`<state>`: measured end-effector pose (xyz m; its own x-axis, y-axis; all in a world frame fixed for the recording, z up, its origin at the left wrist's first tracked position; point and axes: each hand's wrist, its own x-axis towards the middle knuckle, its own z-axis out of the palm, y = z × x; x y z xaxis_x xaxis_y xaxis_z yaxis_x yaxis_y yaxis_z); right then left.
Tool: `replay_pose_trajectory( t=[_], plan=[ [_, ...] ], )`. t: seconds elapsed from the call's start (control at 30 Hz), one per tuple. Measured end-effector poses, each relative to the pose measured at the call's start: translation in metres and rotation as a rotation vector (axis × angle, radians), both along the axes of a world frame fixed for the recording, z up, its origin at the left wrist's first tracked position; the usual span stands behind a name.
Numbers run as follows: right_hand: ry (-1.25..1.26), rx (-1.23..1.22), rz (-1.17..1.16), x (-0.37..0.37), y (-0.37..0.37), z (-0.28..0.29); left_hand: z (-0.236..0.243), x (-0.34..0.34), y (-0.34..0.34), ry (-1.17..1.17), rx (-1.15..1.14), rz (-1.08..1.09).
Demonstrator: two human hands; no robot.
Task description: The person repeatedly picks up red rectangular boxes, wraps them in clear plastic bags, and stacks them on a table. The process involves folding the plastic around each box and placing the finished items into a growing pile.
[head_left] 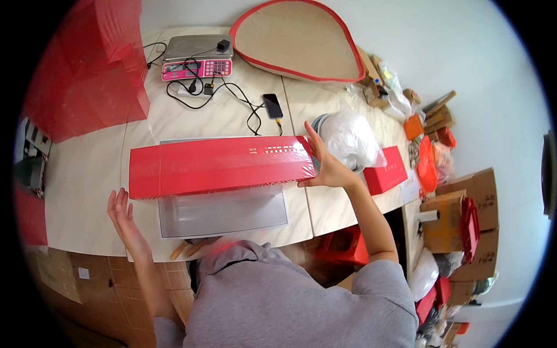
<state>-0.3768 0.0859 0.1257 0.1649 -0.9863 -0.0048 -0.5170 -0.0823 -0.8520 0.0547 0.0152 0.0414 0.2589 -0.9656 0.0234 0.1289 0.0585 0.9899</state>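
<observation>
A long red box [220,167] with small pale lettering on its top lies across the table in front of me. Clear film wraps it, crinkled along the near edge and at the right end. My right hand [326,165] grips that right end, thumb on the near side and fingers on the far side. Just off the left end is my left hand [125,220], open, its fingers extended and apart from the box. Beneath and in front of the box is a grey mat [223,227] with a sheet of clear film [226,209] on it.
Stacked red boxes in film [96,87] rise at the far left. A pink-fronted scale [197,68], cables and a phone [272,106] lie at the back. To the right are a white plastic-wrapped roll [351,139] and a smaller red box [387,171]. A red stool [345,246] stands below the table.
</observation>
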Motion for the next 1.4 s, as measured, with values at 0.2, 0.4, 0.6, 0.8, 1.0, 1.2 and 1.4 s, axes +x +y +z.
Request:
replay_pose_trajectory(
  t=[0.2,0.4,0.6,0.8,1.0,1.2,1.4],
  plan=[
    [-0.102,-0.045,-0.005,-0.007,0.011,-0.017,0.012,-0.026,-0.026,-0.009,-0.092,-0.21],
    [-0.37,-0.192,-0.084,-0.013,0.02,-0.041,0.015,-0.025,-0.04,-0.064,-0.199,-0.392],
    [-0.604,-0.386,-0.497,0.04,0.017,-0.07,0.005,-0.026,-0.054,-0.068,-0.192,-0.473],
    [-0.584,-0.563,-0.65,0.039,0.001,-0.08,-0.006,-0.042,-0.048,0.034,-0.09,-0.476],
    [-0.507,-0.532,-0.81,-0.008,0.02,-0.037,-0.005,-0.094,-0.038,0.122,-0.078,-0.55],
    [-0.465,-0.544,-0.764,-0.006,0.018,-0.024,-0.011,-0.102,-0.047,0.175,-0.173,-0.545],
    [-0.533,-0.521,-0.655,0.029,-0.011,-0.046,-0.014,-0.056,-0.059,0.162,-0.186,-0.44]
  ],
)
